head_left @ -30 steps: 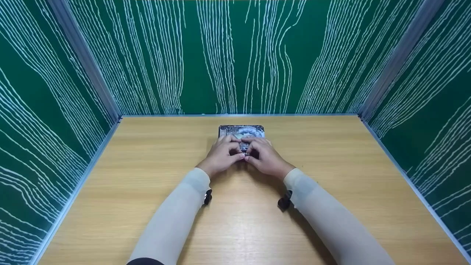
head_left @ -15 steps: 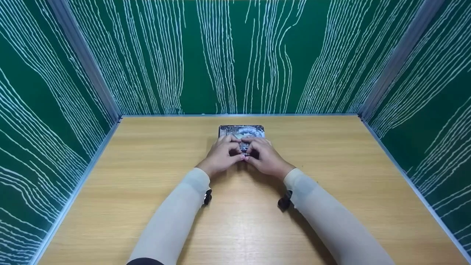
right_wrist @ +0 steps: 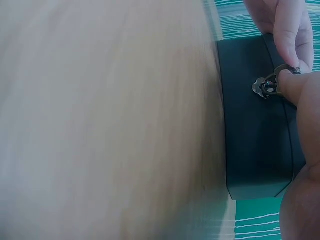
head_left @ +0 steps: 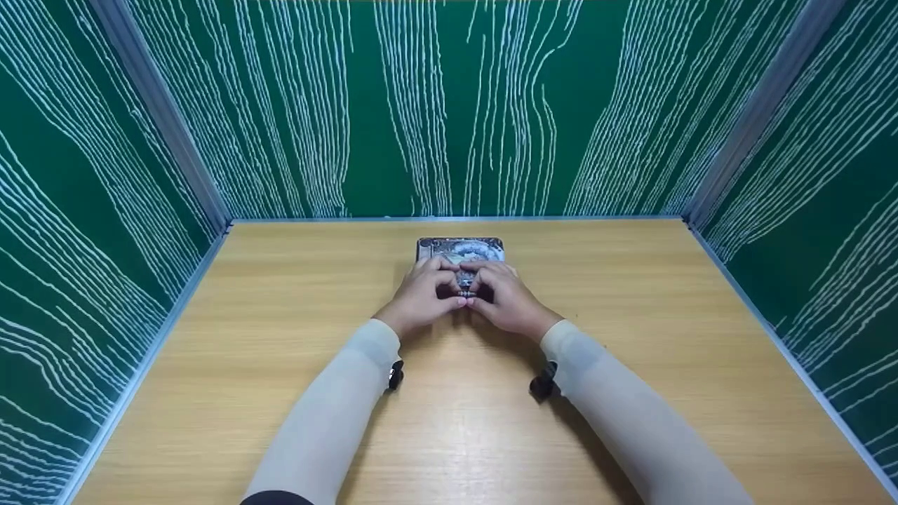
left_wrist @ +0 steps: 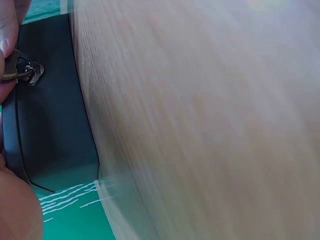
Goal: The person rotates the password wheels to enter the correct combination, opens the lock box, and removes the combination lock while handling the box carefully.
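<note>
A small dark box point(head_left: 478, 248) with a pale picture on its lid stands at the far middle of the table. Its smooth front carries a metal clasp point(right_wrist: 261, 88) with a hinged loop, seen close up in both wrist views. My left hand point(head_left: 423, 293) curls over the left part of the box, fingers on the lid and thumb down at the clasp. From the right, my right hand point(head_left: 511, 300) holds it in mirror fashion, its thumb point(right_wrist: 294, 86) at the clasp's loop. The thumb tips meet in front of the box. The hands cover the lid's sides.
The box stands on a wooden table point(head_left: 463, 421), near the table's back edge. Green walls point(head_left: 379, 168) with wavy white lines rise behind it and on both sides. A dark wrist device point(head_left: 543, 386) sits under the right sleeve, and another under the left.
My thumb tips have shifted slightly, and a bit more of the metal clasp shows between the hands. The box and both arms stay in place.
</note>
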`<state>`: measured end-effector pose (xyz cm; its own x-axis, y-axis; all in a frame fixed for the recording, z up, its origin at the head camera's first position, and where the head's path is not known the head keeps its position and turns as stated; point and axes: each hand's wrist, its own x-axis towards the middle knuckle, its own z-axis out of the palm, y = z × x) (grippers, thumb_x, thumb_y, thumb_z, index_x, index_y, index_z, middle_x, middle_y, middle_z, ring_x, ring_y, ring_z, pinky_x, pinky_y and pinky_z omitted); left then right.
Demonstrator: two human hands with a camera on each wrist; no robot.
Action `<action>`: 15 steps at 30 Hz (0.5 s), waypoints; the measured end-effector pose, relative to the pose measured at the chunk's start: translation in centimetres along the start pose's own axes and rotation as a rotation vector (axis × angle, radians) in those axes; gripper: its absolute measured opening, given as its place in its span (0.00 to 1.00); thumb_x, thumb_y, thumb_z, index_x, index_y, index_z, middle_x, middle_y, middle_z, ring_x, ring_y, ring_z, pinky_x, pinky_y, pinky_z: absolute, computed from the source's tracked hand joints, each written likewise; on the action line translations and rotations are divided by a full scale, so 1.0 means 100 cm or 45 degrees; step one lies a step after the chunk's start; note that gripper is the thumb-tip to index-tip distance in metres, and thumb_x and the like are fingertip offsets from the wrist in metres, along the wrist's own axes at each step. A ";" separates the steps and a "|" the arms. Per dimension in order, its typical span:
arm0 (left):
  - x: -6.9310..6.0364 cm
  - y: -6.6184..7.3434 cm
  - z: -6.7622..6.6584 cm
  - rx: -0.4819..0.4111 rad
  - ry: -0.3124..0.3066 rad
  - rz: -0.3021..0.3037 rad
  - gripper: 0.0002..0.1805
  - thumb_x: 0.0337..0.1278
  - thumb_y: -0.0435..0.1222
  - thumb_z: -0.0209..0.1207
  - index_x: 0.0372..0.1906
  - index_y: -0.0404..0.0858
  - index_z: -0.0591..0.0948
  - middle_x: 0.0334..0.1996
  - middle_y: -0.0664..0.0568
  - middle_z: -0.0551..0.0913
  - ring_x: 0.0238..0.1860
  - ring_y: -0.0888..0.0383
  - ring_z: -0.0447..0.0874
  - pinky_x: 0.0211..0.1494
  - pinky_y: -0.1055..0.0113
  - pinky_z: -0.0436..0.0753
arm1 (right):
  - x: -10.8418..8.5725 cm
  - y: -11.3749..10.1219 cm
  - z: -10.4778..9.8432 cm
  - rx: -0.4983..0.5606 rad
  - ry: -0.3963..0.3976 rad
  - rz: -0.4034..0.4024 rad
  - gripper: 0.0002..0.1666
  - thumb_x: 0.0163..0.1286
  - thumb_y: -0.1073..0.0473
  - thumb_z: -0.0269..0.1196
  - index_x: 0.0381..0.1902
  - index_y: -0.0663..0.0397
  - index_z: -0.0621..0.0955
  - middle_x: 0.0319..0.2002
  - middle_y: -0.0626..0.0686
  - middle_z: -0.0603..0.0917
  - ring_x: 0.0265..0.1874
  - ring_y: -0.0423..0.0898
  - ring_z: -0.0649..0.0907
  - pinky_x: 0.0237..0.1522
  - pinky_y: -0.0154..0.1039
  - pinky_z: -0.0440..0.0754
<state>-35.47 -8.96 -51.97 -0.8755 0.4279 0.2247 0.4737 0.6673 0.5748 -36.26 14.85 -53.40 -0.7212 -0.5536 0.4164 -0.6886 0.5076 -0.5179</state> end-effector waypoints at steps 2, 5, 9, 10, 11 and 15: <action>0.000 0.000 0.000 -0.005 -0.003 -0.007 0.13 0.73 0.49 0.74 0.40 0.44 0.89 0.68 0.50 0.79 0.77 0.47 0.69 0.84 0.45 0.67 | 0.000 0.000 0.000 -0.002 0.007 -0.008 0.10 0.75 0.63 0.75 0.44 0.54 0.82 0.78 0.59 0.82 0.80 0.62 0.78 0.86 0.69 0.61; 0.000 0.001 0.001 -0.021 0.001 -0.015 0.12 0.74 0.48 0.73 0.40 0.44 0.89 0.69 0.50 0.79 0.78 0.46 0.69 0.85 0.45 0.66 | 0.000 0.001 0.000 0.004 0.004 0.002 0.09 0.76 0.62 0.74 0.44 0.54 0.82 0.79 0.59 0.82 0.81 0.61 0.77 0.87 0.67 0.60; -0.001 0.002 0.000 -0.044 0.008 -0.018 0.11 0.75 0.47 0.73 0.39 0.44 0.89 0.69 0.50 0.79 0.78 0.46 0.69 0.85 0.44 0.66 | 0.000 0.000 0.000 0.004 -0.005 0.017 0.09 0.77 0.61 0.75 0.44 0.54 0.82 0.79 0.58 0.82 0.81 0.61 0.77 0.87 0.66 0.60; -0.001 0.003 0.000 -0.049 0.010 -0.017 0.11 0.76 0.46 0.72 0.39 0.44 0.89 0.69 0.49 0.79 0.78 0.45 0.69 0.85 0.44 0.66 | 0.000 0.000 0.000 0.005 -0.008 0.022 0.09 0.77 0.61 0.74 0.45 0.54 0.82 0.79 0.58 0.81 0.81 0.61 0.77 0.87 0.66 0.60; -0.001 0.003 -0.001 -0.051 0.012 -0.014 0.11 0.76 0.46 0.72 0.39 0.44 0.89 0.69 0.49 0.79 0.78 0.45 0.69 0.86 0.44 0.66 | 0.000 0.000 0.000 0.005 -0.011 0.026 0.09 0.78 0.61 0.74 0.45 0.54 0.82 0.79 0.58 0.81 0.81 0.61 0.77 0.88 0.66 0.59; -0.001 0.003 -0.001 -0.048 0.008 -0.009 0.12 0.76 0.46 0.71 0.39 0.43 0.89 0.69 0.48 0.79 0.78 0.44 0.69 0.87 0.43 0.64 | 0.000 0.000 0.000 0.013 -0.016 0.038 0.09 0.78 0.61 0.74 0.46 0.54 0.82 0.80 0.57 0.81 0.82 0.61 0.76 0.88 0.66 0.58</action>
<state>-35.24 -8.87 -51.71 -0.8795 0.4191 0.2257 0.4636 0.6470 0.6054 -36.26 14.83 -53.40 -0.7406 -0.5464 0.3910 -0.6656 0.5175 -0.5377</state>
